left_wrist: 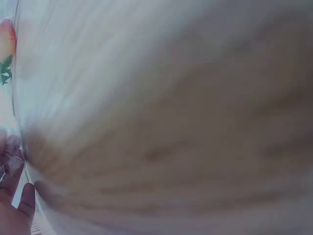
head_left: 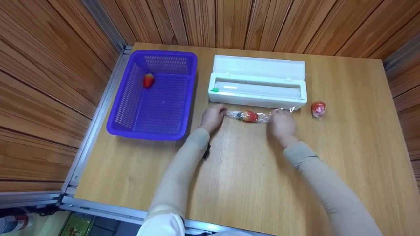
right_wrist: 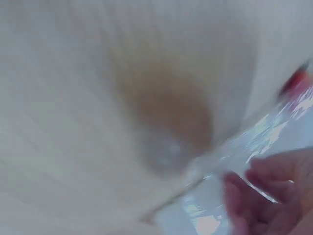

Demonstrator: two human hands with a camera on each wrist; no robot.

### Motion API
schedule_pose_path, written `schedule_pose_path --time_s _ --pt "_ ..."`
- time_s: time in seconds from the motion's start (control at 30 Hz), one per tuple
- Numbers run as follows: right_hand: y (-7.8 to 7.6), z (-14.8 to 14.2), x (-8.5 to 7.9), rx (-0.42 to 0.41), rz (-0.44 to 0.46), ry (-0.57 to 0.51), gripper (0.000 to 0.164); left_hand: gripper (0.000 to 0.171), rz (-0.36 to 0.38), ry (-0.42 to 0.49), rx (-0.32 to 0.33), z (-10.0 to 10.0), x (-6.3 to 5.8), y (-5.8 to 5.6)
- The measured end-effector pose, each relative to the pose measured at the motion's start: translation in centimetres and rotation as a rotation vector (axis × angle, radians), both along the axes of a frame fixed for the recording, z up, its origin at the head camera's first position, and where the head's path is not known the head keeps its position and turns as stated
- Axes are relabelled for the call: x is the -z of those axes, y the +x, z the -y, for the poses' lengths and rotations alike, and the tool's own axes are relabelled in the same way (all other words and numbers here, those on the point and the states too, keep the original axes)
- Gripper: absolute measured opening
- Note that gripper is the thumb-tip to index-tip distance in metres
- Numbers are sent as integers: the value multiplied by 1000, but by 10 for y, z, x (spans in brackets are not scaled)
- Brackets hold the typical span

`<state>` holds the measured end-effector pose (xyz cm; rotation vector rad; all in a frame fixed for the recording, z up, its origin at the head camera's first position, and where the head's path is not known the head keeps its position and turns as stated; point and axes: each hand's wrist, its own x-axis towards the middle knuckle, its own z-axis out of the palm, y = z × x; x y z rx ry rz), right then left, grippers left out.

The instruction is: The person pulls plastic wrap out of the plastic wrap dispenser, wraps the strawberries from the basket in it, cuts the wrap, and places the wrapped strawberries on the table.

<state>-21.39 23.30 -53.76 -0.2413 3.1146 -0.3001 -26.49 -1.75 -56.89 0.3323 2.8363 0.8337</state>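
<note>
A red strawberry [head_left: 251, 116] with green leaves lies inside a strip of clear plastic wrap [head_left: 263, 118] on the table in the head view. My left hand [head_left: 212, 115] pinches the wrap's left end. At the other end my right hand [head_left: 283, 124] grips the gathered film, which stretches from hand to hand. The left wrist view shows the strawberry [left_wrist: 6, 41] at its left edge, above my fingers [left_wrist: 12, 161]. In the right wrist view, shiny film [right_wrist: 264, 139] runs beside my curled fingers [right_wrist: 274, 169].
Behind my hands stands a white wrap dispenser box [head_left: 257, 99], lid raised, with a roll [head_left: 259, 89] and a green slider [head_left: 215, 89]. Left of it, a purple basket [head_left: 149, 133] holds one red fruit [head_left: 148, 80]. A film-wrapped red fruit [head_left: 318, 109] lies to the right.
</note>
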Motion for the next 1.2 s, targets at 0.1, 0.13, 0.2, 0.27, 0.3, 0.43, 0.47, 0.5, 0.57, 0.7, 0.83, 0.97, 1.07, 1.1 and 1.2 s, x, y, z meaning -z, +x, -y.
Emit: schedule_pose_path --time_s 0.1,0.13,0.2,0.27,0.3,0.43,0.47,0.5,0.57,0.7,0.83,0.97,1.07,1.1,1.2 --pt "0 22 4 -155 -89 -90 30 11 5 36 -23 1 0 -2" --pt "0 27 6 -202 -98 -130 32 10 6 45 -26 1 0 -2" --pt "-2 36 11 -242 -92 -192 34 9 10 68 -33 1 2 -2" --pt "-3 40 15 -248 -90 -216 29 9 0 90 -39 1 4 -1" --pt "-4 42 16 -242 -99 -220 25 9 -9 99 -41 0 5 0" --pt "-8 46 19 -225 -144 -226 14 8 -84 117 -49 -1 9 3" --pt "-9 47 20 -224 -155 -223 12 7 -103 111 -54 0 9 3" --pt "-10 48 20 -224 -166 -221 11 7 -117 105 -60 0 10 4" --pt "-12 50 21 -220 -186 -213 9 7 -128 94 -74 1 10 4" --pt "-14 51 22 -204 -223 -199 6 9 -61 90 -137 4 9 5" --pt "-15 51 22 -191 -238 -185 7 9 45 107 -251 4 6 4" --pt "-16 53 22 -186 -220 -186 9 10 64 102 -369 5 2 4" --pt "-16 54 22 -183 -204 -192 12 14 19 146 -462 6 -2 3" --pt "-16 54 22 -182 -201 -195 12 16 -11 181 -488 7 -4 2" --pt "-16 54 22 -174 -198 -196 12 25 -90 342 -511 8 -11 -3"
